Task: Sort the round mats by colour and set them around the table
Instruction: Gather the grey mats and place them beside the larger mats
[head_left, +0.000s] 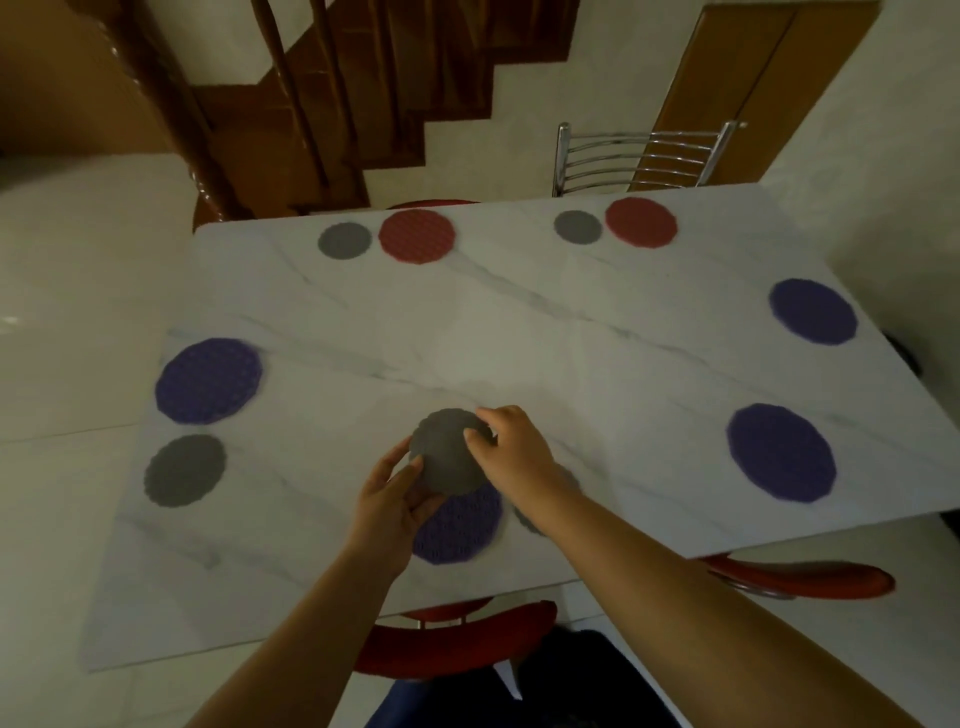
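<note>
Both hands hold one small grey round mat (448, 451) above the near middle of the white marble table (519, 332). My left hand (397, 501) grips its lower left edge; my right hand (511, 441) pinches its right edge. Under it lies a purple mat (460, 530), and another grey mat (524, 519) shows partly beneath my right forearm. Purple mats lie at the left (209, 380), far right (813, 310) and near right (781, 452). A grey mat (185, 470) sits near left. At the far edge are grey (344, 240) and red (416, 235) mats, then grey (577, 226) and red (641, 222) ones.
A metal-backed chair (639, 156) stands behind the table's far right. Red chair seats show at the near edge (452, 639) and near right (800, 577). A wooden staircase (363, 88) rises beyond the table, and a wooden door (737, 78) is at the back right.
</note>
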